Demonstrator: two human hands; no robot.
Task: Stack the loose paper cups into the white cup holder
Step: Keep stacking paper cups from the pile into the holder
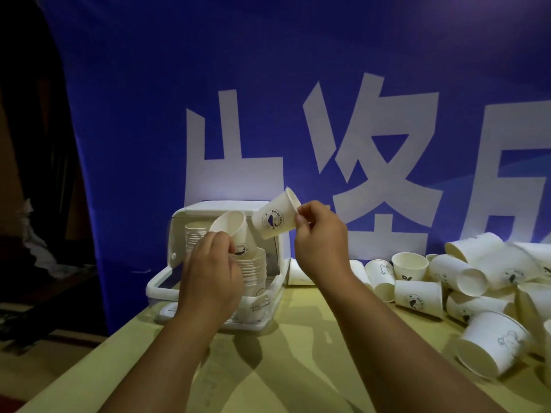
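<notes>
A white cup holder [185,225] stands at the table's far left, with its front open. Inside it are a stack of paper cups [192,238] at the back and another stack [255,269] nearer the front. My left hand [210,272] grips a tilted white paper cup [234,231] above the front stack. My right hand [320,242] pinches the rim of a second printed cup [274,220], tilted with its base toward the holder, just right of the first cup.
Several loose paper cups [417,298] lie in a pile on the yellow table [298,368] at the right, some upright, some on their sides. A blue banner [268,99] hangs right behind the table. Dark floor shows at the left.
</notes>
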